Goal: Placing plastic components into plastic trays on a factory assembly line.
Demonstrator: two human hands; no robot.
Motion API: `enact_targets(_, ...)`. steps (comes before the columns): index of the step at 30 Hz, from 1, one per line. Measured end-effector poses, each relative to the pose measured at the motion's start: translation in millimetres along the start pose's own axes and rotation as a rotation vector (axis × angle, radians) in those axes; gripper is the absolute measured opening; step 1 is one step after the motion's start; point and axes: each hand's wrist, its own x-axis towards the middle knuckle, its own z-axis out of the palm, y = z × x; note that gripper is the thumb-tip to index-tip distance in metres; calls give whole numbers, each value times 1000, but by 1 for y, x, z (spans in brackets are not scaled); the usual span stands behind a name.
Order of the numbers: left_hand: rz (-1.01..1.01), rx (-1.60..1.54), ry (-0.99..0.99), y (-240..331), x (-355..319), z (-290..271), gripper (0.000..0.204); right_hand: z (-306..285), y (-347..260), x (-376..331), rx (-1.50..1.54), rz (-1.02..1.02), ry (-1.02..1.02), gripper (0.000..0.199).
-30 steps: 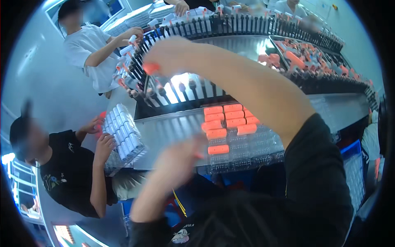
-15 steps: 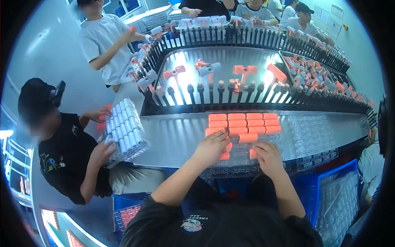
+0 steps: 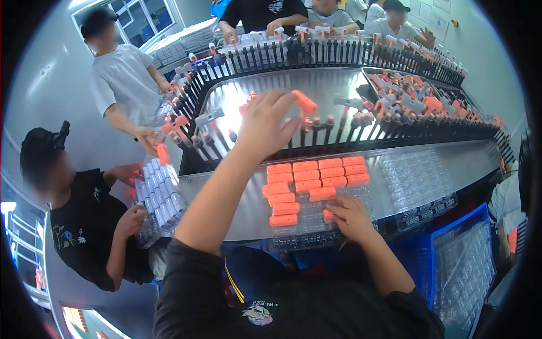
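Note:
My left hand (image 3: 266,124) is stretched out over the ring of black pegs, thumb and fingers apart beside an orange plastic part (image 3: 305,103) on a peg; whether they touch it is unclear. My right hand (image 3: 353,219) is closed with its fingertips on a small orange piece (image 3: 328,215), mostly hidden by the fingers. That piece is over a clear plastic tray (image 3: 307,225) on the metal table. Rows of orange rounded plastic shells (image 3: 306,174) fill the tray's far part and left column.
Black pegs (image 3: 341,131) carrying orange and grey parts ring the machine. A bin of mixed parts (image 3: 406,96) lies beyond, clear empty trays (image 3: 415,175) to the right, and a blue crate (image 3: 432,265) below. At left, a co-worker holds a tray of white shells (image 3: 161,195); others stand around.
My left hand has left the tray and reached up and forward to the pegs, uncovering orange shells in the left column. The right hand stays at the tray. The parts on the pegs have shifted.

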Motion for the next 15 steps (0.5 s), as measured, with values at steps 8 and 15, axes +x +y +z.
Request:
enact_targets(8, -24, 150, -959, -48, 77, -9, 39, 3, -3, 1, 27, -14, 13, 32)
enact_targets(15, -285, 47, -347, 29, 1, -66, 37, -6, -5, -1, 7, 7, 0, 32)
